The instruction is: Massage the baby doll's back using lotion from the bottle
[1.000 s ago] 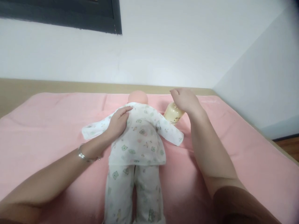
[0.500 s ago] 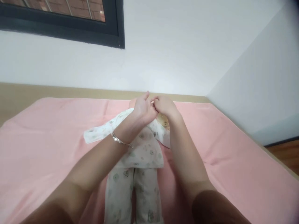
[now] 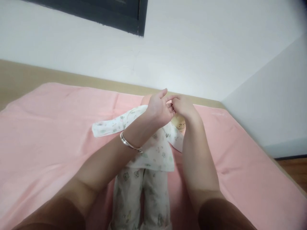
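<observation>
L hand is palm-up over the doll's upper chest/neck area; fingers are extended & slightly apart, nothing seen in palm. R hand is bent over top of bottle, fingers curled down; can't tell if they're clamped on it or just resting, top is hidden. L fingertips sit right by R fingers, contact unclear.

Bottle: pale yellow w/ small dark print, on pink sheet toward far edge of surface, nearer far R corner than far L. Just beyond doll's R-side sleeve, partly hidden by R forearm; upright or tilted, can't tell. Doll lies lengthwise approx. mid-surface, head by far edge, pants toward near edge, L-side sleeve stretched out toward L edge.

Handling (est.): bottle prob. light–moderate wt depending on fill, fairly stiff, smooth, so slippery w/ wet fingers; could tip if pushed from top. Best hold = round the body, low. Doll prob. light, clothes soft & thin, fabric bunches easily; take it under the torso, support head, don't pull by sleeves. Sheet soft, wrinkles under load.

Bracelet on L wrist.
</observation>
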### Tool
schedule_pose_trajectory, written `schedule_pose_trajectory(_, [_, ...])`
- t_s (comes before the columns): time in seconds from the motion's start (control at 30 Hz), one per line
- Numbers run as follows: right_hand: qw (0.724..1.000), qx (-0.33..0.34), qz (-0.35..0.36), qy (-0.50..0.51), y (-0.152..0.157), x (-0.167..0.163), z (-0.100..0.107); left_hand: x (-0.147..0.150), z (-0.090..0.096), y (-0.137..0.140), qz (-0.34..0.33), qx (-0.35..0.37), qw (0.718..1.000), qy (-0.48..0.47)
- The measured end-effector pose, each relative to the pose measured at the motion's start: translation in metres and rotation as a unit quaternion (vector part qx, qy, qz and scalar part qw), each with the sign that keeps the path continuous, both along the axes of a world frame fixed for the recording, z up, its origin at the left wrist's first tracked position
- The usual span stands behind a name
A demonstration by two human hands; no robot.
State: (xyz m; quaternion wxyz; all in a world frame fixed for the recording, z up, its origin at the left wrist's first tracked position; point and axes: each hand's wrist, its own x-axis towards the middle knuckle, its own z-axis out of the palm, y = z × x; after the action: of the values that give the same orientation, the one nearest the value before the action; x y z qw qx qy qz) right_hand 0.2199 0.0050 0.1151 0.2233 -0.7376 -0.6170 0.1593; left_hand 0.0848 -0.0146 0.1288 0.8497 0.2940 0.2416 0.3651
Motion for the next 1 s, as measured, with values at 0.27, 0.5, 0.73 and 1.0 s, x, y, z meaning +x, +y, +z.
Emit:
schedule_pose_trajectory(0.27, [0.999,0.014,-0.019,0.047,-0.005,-0.002,0.002,-0.003,0.005,-0.006,0.013,-0.059,0.997,-0.053])
schedule_pose_trajectory(0.5, [0.991,-0.011,-0.067,0.112,-0.016,0.008,0.013,-0.011,0.009,-0.008,-0.007,-0.062,0.998,-0.023])
schedule_pose_trajectory(0.73, [0.986,-0.018,-0.141,0.087,-0.035,0.044,0.018,-0.016,0.020,-0.020,-0.030,-0.021,0.998,0.050])
schedule_pose_trajectory(1.0, [0.974,0.182,-0.111,0.070,-0.067,0.004,0.051,-0.029,0.032,-0.038,-0.038,0.029,0.998,0.040])
